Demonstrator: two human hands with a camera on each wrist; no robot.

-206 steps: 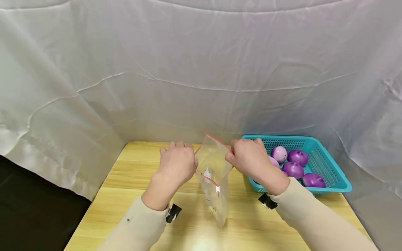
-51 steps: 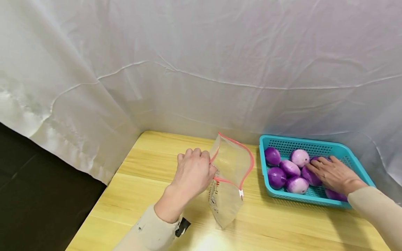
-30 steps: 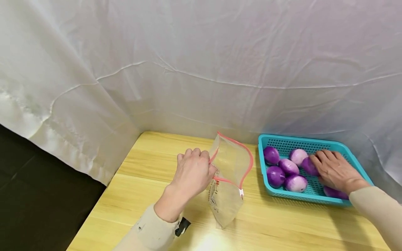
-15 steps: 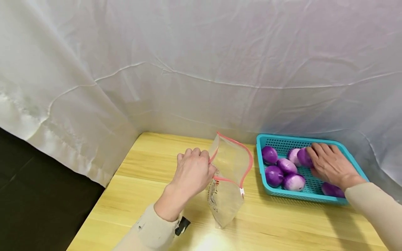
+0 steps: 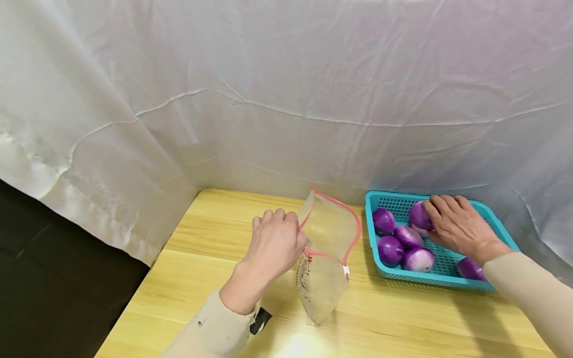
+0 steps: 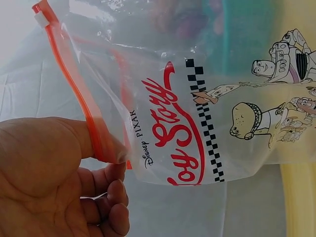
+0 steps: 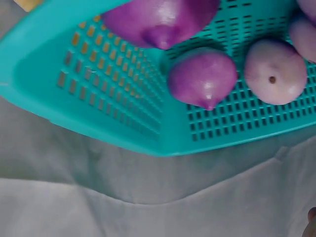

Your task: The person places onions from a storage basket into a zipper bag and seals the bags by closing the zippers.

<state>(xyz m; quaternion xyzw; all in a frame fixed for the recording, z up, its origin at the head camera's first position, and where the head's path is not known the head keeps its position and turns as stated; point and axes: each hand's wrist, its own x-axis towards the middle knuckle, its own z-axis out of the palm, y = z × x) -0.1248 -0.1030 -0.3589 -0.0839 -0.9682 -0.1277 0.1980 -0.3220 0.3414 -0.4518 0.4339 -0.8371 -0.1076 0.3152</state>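
In the head view my left hand (image 5: 277, 243) holds the rim of a clear zip bag (image 5: 324, 288) with a red edge and white slider. The left wrist view shows the thumb and fingers of the left hand (image 6: 54, 177) pinching the rim of the bag (image 6: 217, 108), its mouth spread. My right hand (image 5: 461, 226) grips a purple onion (image 5: 420, 215) over the blue basket (image 5: 443, 283). That onion overlaps a paler one behind it. In the right wrist view, only a bit of skin shows at the lower right edge; the held onion cannot be made out for certain.
Several other onions (image 5: 390, 250) lie in the basket, mostly toward its left, with one onion (image 5: 470, 268) at the front right. A wooden table (image 5: 215, 219) bears everything. Grey-white cloth (image 5: 286, 99) hangs behind; a dark area (image 5: 53, 278) lies to the left.
The right hand has gripped an onion at the basket's right and moved it left and back. Earlier both hands held the bag; the left still holds it, nearly unmoved in the last second.
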